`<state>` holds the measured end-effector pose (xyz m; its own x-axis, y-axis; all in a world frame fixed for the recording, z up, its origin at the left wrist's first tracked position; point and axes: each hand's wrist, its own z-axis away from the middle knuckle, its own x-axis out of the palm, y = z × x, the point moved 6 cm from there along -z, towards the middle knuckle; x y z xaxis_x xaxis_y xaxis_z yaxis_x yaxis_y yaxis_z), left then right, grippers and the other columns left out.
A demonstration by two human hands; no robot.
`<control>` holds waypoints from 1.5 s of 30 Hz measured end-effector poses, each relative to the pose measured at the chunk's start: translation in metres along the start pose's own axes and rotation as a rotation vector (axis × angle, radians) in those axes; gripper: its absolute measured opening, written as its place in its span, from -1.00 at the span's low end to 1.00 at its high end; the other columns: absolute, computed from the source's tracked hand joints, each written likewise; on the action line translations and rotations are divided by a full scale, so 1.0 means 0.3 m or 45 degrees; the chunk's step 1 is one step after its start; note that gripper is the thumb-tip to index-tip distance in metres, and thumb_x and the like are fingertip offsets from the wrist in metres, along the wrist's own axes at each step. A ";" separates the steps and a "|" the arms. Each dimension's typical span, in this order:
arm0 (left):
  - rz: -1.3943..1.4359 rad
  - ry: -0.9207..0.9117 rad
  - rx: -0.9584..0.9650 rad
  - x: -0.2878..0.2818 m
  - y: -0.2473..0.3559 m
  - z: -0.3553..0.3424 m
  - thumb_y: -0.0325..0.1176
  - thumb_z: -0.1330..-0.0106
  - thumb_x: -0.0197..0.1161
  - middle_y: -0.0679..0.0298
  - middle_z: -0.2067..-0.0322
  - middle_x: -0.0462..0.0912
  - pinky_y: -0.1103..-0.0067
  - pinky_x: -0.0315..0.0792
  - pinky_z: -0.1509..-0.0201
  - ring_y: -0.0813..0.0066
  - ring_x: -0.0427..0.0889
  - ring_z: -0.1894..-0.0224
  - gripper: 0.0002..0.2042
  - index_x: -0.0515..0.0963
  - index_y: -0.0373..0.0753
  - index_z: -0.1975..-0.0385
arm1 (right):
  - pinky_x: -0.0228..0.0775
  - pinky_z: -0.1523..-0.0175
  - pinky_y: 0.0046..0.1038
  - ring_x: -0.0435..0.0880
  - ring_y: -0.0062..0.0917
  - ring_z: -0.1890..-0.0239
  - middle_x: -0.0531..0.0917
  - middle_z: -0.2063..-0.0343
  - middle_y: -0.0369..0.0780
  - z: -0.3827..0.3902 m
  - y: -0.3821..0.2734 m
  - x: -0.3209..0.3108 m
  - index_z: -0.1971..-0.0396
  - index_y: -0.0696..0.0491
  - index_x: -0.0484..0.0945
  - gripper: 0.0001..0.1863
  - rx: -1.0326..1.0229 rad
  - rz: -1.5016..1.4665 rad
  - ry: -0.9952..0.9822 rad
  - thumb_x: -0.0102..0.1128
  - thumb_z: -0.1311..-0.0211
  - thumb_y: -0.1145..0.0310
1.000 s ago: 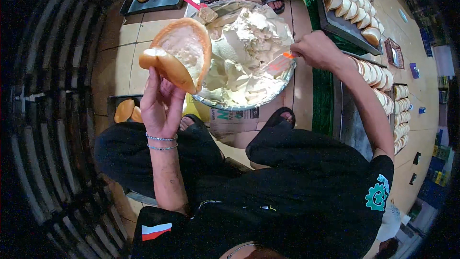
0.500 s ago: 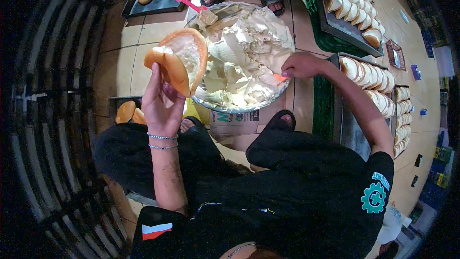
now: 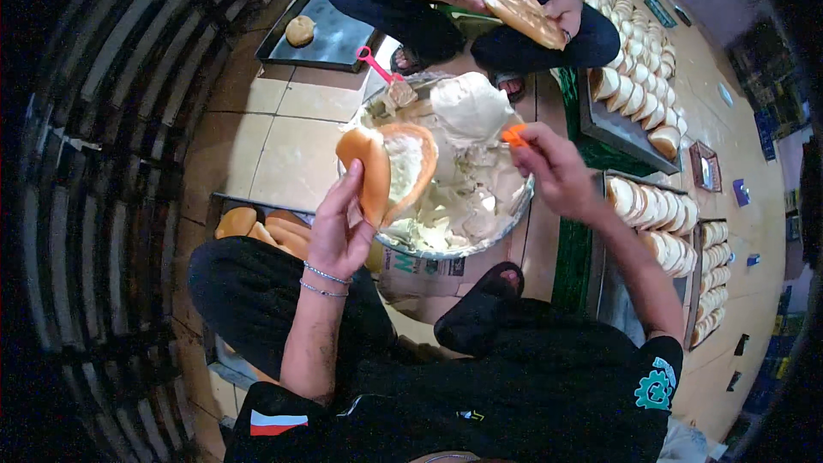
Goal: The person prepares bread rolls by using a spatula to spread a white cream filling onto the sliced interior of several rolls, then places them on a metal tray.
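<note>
The left hand [image 3: 339, 233] is holding a split bun [image 3: 366, 176], with the thumb pressing on the brown outside. The bun is hanging above the left edge of the big round bowl [image 3: 454, 252]. Its 2 halves are gaping apart, and the long way of the bun is running mostly up and down, leaning a little. The opening is facing right, toward the right hand [image 3: 555, 170].

The right hand is closing around an orange-handled tool [image 3: 514, 135] near the bowl's right edge. So the bun is lying to the left of the right hand, and the cream [image 3: 484, 197] is sitting between them. The left hand is being the nearer 1, since it is touching the bun.

A pink-handled tool [image 3: 375, 63] is resting at the bowl's upper left edge. Across the bowl, another person's hands are holding a long bun [image 3: 519, 13].

Some left fingers are hiding behind the split bun. The right hand is looking blurry. Cream seems to be covering the tool's far end, so I'm not making out its shape.
</note>
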<state>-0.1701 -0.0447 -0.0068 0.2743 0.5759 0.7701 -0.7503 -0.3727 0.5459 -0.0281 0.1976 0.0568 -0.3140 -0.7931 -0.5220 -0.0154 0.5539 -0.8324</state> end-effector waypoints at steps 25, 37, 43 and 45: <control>-0.079 -0.126 0.097 0.069 0.019 0.026 -0.38 -0.35 0.28 0.22 -0.05 0.56 0.46 0.47 -0.23 0.42 0.59 -0.09 -0.54 0.34 -0.32 -0.19 | 0.48 0.32 -0.24 0.61 -0.16 0.38 0.53 0.43 -0.15 -0.044 -0.233 -0.137 0.09 0.00 0.57 -0.70 -0.486 0.891 0.330 0.24 -0.13 0.49; -0.288 -0.136 0.071 0.056 0.008 0.023 -0.40 -0.30 0.34 0.25 0.01 0.59 0.52 0.53 -0.14 0.49 0.61 -0.04 -0.57 0.39 -0.30 -0.13 | 0.45 0.42 -0.32 0.61 -0.34 0.46 0.50 0.51 -0.26 -0.097 -0.317 -0.062 0.20 -0.07 0.60 -0.77 -0.640 1.163 -0.003 0.22 -0.09 0.40; 0.009 0.046 0.166 0.000 0.033 -0.008 -0.33 -0.41 0.23 0.24 0.00 0.59 0.45 0.53 -0.17 0.45 0.59 -0.08 -0.64 0.43 -0.27 -0.14 | 0.35 0.47 -0.39 0.55 -0.48 0.46 0.46 0.47 -0.28 0.024 -0.295 0.117 0.12 0.06 0.57 -0.70 -0.664 1.313 -0.061 0.16 -0.09 0.43; 0.306 0.188 0.162 -0.029 0.030 -0.023 -0.31 -0.44 0.17 0.13 -0.14 0.52 0.32 0.39 -0.35 0.28 0.50 -0.20 -0.58 0.36 -0.31 -0.23 | 0.32 0.51 -0.46 0.52 -0.56 0.48 0.43 0.49 -0.31 0.085 -0.327 0.190 0.09 0.15 0.56 -0.65 -0.764 1.359 -0.099 0.15 -0.08 0.42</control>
<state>-0.1834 -0.0479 -0.0109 0.0009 0.5560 0.8312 -0.6993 -0.5938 0.3979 -0.0201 0.0917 0.1039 -0.3795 0.1282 -0.9163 -0.2265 0.9473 0.2264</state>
